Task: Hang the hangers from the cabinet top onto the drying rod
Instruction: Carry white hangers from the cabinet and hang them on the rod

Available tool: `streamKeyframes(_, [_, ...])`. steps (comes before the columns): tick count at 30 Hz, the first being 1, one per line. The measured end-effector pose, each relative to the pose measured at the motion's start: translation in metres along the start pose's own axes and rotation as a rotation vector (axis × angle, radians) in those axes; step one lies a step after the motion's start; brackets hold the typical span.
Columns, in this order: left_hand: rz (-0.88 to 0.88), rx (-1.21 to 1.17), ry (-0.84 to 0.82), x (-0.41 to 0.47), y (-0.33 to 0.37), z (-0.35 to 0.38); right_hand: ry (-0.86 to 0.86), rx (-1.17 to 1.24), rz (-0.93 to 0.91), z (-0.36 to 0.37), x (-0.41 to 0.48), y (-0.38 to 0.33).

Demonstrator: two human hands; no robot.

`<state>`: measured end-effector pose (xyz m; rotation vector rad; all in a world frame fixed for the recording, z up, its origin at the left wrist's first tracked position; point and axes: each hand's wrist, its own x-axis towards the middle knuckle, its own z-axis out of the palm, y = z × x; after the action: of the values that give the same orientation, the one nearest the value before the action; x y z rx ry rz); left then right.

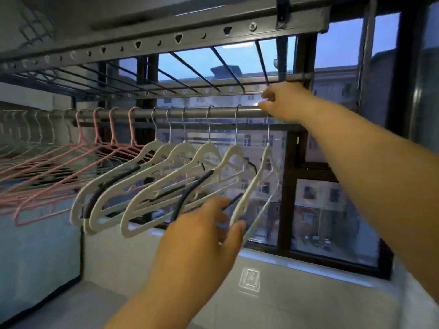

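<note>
Fingers [264, 106] on last hanger [249, 186], near rod [190, 113] end

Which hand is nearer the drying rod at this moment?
Right. The right hand is up at the right end of the drying rod, at the hook of the rightmost white hanger; the left hand is well below, by that hanger's lower end.

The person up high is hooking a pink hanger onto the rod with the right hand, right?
Not quite. The hanger that the right hand pinches by its hook at the rod is white, not pink. The pink hangers already hang further left on the rod, as the head view shows.
</note>
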<state>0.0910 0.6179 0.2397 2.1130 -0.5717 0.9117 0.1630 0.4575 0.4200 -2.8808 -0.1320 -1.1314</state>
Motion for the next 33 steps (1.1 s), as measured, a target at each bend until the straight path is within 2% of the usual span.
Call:
streamKeyframes(8, [0.096,-0.041,-0.158,0.002,-0.017,-0.017,-0.084,-0.041,0.133,0.005,-0.005,-0.013])
streamKeyframes(12, [0.115,0.044,-0.200,0.004,-0.019,-0.014,-0.055,-0.027,0.146,0.009,-0.007,-0.013])
streamKeyframes(16, [0.118,0.059,-0.208,0.002,-0.016,-0.010,-0.058,-0.019,0.137,0.012,-0.008,-0.007])
streamKeyframes(22, [0.129,-0.079,-0.197,-0.003,-0.014,-0.005,-0.113,-0.070,0.089,0.006,-0.008,-0.001])
streamKeyframes(25, [0.128,-0.034,-0.207,-0.004,-0.012,0.003,-0.097,-0.093,0.064,0.006,-0.007,0.001])
streamKeyframes(29, [0.141,0.016,-0.290,0.000,-0.006,0.013,-0.090,-0.119,0.042,0.009,-0.003,0.003])
streamKeyframes(33, [0.085,-0.096,-0.347,0.002,-0.002,0.023,-0.084,-0.157,0.024,0.011,-0.001,0.002])
